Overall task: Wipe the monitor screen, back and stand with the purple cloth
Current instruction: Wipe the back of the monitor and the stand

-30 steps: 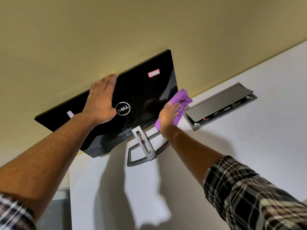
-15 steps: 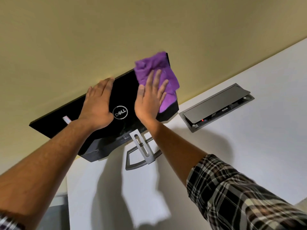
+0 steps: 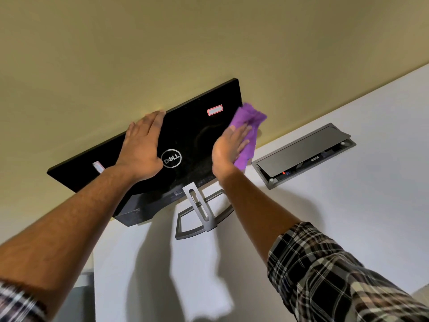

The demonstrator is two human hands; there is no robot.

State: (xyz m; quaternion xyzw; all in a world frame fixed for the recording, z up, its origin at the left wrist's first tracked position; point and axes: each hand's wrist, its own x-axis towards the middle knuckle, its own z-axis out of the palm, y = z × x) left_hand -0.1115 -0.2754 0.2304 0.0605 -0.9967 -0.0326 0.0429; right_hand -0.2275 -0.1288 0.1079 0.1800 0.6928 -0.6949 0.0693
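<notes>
The black monitor (image 3: 192,133) stands on the white desk with its glossy back and round silver logo facing me; the screen side is hidden. Its grey stand (image 3: 199,212) rises from an open frame base. My left hand (image 3: 141,149) lies flat on the back, left of the logo, fingers straight and reaching the top edge. My right hand (image 3: 228,147) presses the purple cloth (image 3: 249,133) with straight fingers against the back's right edge. Part of the cloth sticks out past that edge.
A grey cable box (image 3: 304,154) with a half-raised lid is set into the white desk (image 3: 348,205), right of the monitor. A beige wall (image 3: 162,54) rises close behind the monitor. The desk's left edge (image 3: 94,275) drops off near my left forearm.
My right hand swept the cloth from the back's lower right up to the top right corner, then back down to the right edge. My left hand stayed flat on the back.
</notes>
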